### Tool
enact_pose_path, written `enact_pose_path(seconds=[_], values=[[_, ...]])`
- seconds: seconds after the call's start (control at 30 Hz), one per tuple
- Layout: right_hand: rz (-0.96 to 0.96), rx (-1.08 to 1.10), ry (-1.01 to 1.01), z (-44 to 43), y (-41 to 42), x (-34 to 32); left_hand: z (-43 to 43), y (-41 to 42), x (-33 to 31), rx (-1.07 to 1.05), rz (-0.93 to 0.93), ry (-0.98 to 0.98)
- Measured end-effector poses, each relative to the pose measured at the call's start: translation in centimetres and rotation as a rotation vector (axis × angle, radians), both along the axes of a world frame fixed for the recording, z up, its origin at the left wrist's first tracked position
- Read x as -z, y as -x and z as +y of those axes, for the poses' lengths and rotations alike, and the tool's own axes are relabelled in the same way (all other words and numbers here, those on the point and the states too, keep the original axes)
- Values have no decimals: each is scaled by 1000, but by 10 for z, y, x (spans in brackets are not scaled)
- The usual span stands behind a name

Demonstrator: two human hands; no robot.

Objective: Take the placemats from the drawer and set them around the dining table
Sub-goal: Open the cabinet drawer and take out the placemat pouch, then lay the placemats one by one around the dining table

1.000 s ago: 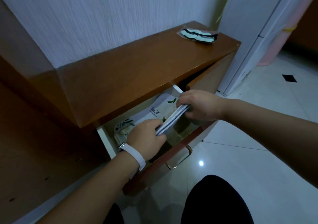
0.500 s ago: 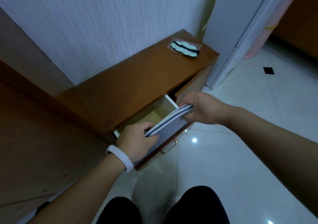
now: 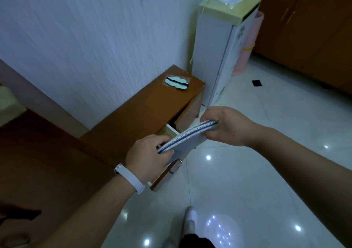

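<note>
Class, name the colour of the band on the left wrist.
White wristband, seen in head view.

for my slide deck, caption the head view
Left hand and right hand grip the placemats over the open drawer.

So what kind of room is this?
Probably a room in a home: a low wooden cabinet with an open drawer, shiny floor tiles and wooden cupboard doors.

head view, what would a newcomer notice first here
The stack of placemats at centre, gripped at its ends by the left hand and right hand. Just below it the drawer stands open. A teal packet lies on the cabinet top behind.
</note>
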State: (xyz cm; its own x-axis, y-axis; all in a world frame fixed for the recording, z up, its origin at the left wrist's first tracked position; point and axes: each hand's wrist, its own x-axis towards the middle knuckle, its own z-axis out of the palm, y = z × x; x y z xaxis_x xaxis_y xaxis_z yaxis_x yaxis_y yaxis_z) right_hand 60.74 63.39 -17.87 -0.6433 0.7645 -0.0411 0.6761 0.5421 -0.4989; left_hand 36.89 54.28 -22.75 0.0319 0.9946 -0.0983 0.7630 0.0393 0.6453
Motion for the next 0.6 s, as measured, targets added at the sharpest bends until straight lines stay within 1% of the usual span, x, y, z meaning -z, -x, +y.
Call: enact_pose_path(seconds=[0.1, 0.2, 0.43, 0.6], values=[[-23, 112, -30, -29, -15, -22, -7, -8, -22, 80, -44, -5], [-39, 234, -36, -71, -29, -44, -20, -16, -40, 216, -74, 16], [-38, 493, -115, -198, -66, -86, -74, -48, -87, 526, -114, -29], [-65, 689, -123, -292, -96, -96, -115, -91, -95, 698, -44, -100]])
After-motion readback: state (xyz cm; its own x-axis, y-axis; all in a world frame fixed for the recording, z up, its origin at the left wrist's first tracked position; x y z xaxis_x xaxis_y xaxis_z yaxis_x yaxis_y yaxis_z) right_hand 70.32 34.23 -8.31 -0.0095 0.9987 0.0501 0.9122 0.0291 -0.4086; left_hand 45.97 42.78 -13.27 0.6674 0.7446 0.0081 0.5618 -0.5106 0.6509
